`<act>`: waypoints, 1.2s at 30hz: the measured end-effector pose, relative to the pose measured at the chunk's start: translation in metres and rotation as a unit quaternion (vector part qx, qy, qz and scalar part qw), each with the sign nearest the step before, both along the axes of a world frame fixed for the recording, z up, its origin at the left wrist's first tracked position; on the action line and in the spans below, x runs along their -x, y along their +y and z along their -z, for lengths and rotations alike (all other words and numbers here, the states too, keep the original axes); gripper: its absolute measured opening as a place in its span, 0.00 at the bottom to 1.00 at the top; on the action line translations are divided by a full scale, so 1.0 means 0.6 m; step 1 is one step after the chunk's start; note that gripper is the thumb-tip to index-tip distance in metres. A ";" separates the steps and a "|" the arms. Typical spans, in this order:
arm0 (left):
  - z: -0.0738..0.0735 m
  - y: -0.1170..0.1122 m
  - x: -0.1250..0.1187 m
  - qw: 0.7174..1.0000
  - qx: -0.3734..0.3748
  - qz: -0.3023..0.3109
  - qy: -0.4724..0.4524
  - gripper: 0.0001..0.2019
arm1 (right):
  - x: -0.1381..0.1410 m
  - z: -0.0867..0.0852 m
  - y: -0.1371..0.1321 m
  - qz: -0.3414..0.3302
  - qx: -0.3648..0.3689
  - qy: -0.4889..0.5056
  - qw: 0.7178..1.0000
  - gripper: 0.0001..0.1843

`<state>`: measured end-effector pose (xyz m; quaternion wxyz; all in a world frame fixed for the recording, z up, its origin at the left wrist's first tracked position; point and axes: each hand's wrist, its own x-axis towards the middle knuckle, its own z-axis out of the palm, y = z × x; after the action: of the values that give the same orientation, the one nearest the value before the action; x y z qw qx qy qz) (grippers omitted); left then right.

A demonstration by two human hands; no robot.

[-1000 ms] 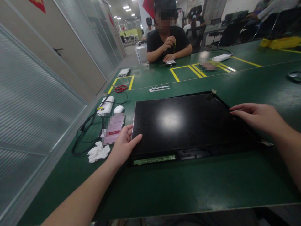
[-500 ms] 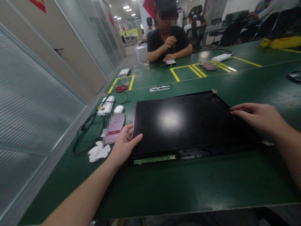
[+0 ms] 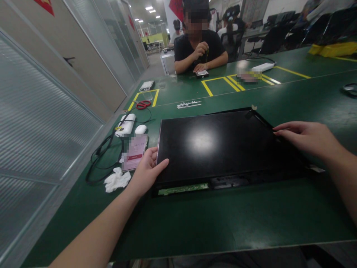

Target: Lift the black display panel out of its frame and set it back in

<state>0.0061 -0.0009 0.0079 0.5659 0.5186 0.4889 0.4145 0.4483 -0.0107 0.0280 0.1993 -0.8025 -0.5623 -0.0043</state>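
Observation:
A large black display panel (image 3: 217, 145) lies flat on the green table (image 3: 212, 219), with a strip of green circuit board (image 3: 182, 189) showing along its near edge. My left hand (image 3: 146, 173) grips the panel's left edge near the front corner, thumb on top and fingers curled round the side. My right hand (image 3: 306, 139) rests on the panel's right edge, fingers stretched along it and pressed together against the rim.
Left of the panel lie a phone (image 3: 134, 152), a crumpled white cloth (image 3: 117, 179), a white mouse (image 3: 141, 129), a black cable (image 3: 102, 156) and red scissors (image 3: 143, 105). Across the table a person in a black shirt (image 3: 198, 48) handles a small device. Yellow floor-tape boxes (image 3: 220, 83) mark the far side.

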 end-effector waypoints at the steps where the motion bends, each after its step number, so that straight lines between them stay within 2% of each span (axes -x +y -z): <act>1: 0.000 0.000 0.000 1.000 0.001 0.001 -0.001 0.25 | 0.001 -0.001 0.000 0.001 0.001 -0.002 1.000 0.16; 15: 0.000 0.000 0.000 1.000 0.013 -0.005 -0.022 0.28 | 0.009 -0.005 -0.003 0.006 -0.007 0.023 1.000 0.13; 25: 0.000 0.000 -0.002 1.000 0.003 -0.008 -0.016 0.28 | -0.001 -0.002 -0.008 -0.036 -0.037 0.072 0.996 0.15; 30: 0.001 0.000 -0.001 1.000 0.008 -0.008 -0.017 0.28 | -0.010 -0.001 0.000 0.006 0.020 0.032 0.999 0.16; 34: 0.002 0.002 0.000 1.000 0.008 -0.003 -0.021 0.28 | -0.028 0.020 0.014 -0.079 0.029 0.016 0.996 0.19; 36: 0.002 0.002 0.000 1.000 0.008 -0.002 -0.023 0.28 | -0.034 0.030 0.019 -0.091 0.044 0.017 0.995 0.19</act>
<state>0.0063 0.0004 0.0066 0.5799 0.5035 0.4805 0.4235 0.4686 0.0004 0.0102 0.1724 -0.7563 -0.6289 0.0524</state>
